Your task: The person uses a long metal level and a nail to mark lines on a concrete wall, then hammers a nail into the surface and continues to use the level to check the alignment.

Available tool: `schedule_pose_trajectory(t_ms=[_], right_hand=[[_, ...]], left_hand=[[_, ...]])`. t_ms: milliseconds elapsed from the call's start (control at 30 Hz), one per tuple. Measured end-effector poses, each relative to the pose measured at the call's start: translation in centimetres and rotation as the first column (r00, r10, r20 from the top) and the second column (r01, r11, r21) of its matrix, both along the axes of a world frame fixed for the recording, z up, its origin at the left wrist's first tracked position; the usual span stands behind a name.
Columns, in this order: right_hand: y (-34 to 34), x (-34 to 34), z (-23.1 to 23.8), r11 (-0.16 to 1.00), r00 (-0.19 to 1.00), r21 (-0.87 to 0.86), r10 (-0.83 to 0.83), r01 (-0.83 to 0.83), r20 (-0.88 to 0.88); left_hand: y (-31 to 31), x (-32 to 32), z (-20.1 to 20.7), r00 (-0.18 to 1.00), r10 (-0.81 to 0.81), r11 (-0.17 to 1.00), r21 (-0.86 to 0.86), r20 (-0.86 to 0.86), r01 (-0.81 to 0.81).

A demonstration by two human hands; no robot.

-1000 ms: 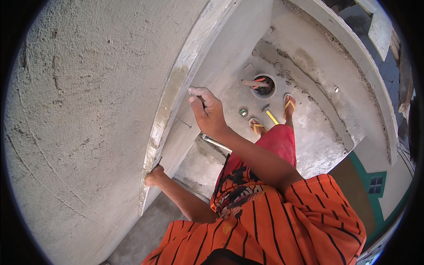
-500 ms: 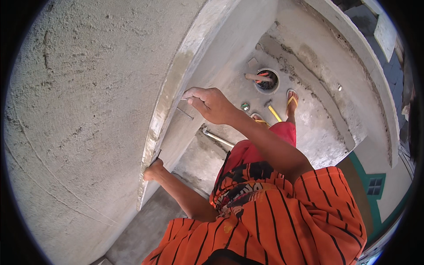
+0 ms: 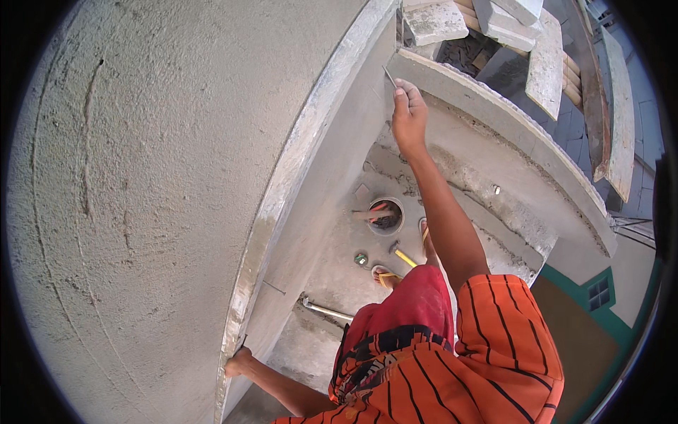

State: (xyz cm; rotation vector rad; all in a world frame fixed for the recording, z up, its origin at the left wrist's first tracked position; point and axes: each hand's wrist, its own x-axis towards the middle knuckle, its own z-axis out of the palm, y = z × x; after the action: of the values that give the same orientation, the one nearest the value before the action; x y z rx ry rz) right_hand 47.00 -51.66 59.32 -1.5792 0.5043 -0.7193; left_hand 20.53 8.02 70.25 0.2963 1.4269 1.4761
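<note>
My right hand (image 3: 409, 116) reaches far ahead along the grey plastered wall, its thumb and fingers pinching a thin metal nail (image 3: 389, 75). The nail's tip points toward the wall face, near the corner where a low curved wall (image 3: 487, 95) meets it; contact cannot be made out. At the near end of the tall wall's top edge (image 3: 272, 194), my left hand (image 3: 239, 362) is closed, its fingers partly hidden. A thin dark rod (image 3: 242, 343) sticks out of it. Between my hands, another nail (image 3: 274, 287) juts from the wall's side.
On the concrete floor below are a round pit (image 3: 385, 215) with a pipe across it, a yellow-handled hammer (image 3: 404, 256), a small green roll (image 3: 361, 258) and a pale pipe (image 3: 326, 309). Broken slabs (image 3: 434, 22) lie beyond the low wall. My sandalled feet stand beside the hammer.
My right hand has moved forward along the wall to the far corner, carrying the nail. My left hand stays at the near wall edge. The view has shifted forward.
</note>
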Motion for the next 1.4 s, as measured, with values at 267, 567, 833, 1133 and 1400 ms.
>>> schedule_pose_trajectory(t_ms=[267, 567, 833, 1133, 1400], right_hand=[[-11.8, 17.8, 4.9, 0.977, 0.971, 0.155, -0.173, 0.148, 0.164], [-14.2, 19.2, 0.3, 0.969, 0.972, -0.088, -0.230, 0.232, 0.038], [6.3, 2.8, 4.4, 0.937, 0.992, 0.327, 0.104, -0.124, 0.076], [23.5, -13.3, 6.6, 0.762, 0.889, 0.478, 0.447, -0.437, 0.100], [28.7, -18.5, 5.2, 0.658, 0.715, 0.284, 0.667, -0.697, 0.208]], left_hand=[[-0.2, 0.4, -0.2, 0.981, -0.048, 0.998, 0.023, -0.186, 0.053], [-0.9, 1.3, 0.8, 0.993, -0.073, 0.997, -0.038, -0.092, 0.070], [-2.3, 1.2, 1.1, 0.981, -0.195, 0.981, -0.012, 0.018, 0.195], [-7.1, 2.6, 2.6, 0.890, -0.441, 0.871, 0.184, -0.114, 0.455], [-5.1, 1.2, 1.5, 0.861, -0.503, 0.839, 0.199, -0.068, 0.506]])
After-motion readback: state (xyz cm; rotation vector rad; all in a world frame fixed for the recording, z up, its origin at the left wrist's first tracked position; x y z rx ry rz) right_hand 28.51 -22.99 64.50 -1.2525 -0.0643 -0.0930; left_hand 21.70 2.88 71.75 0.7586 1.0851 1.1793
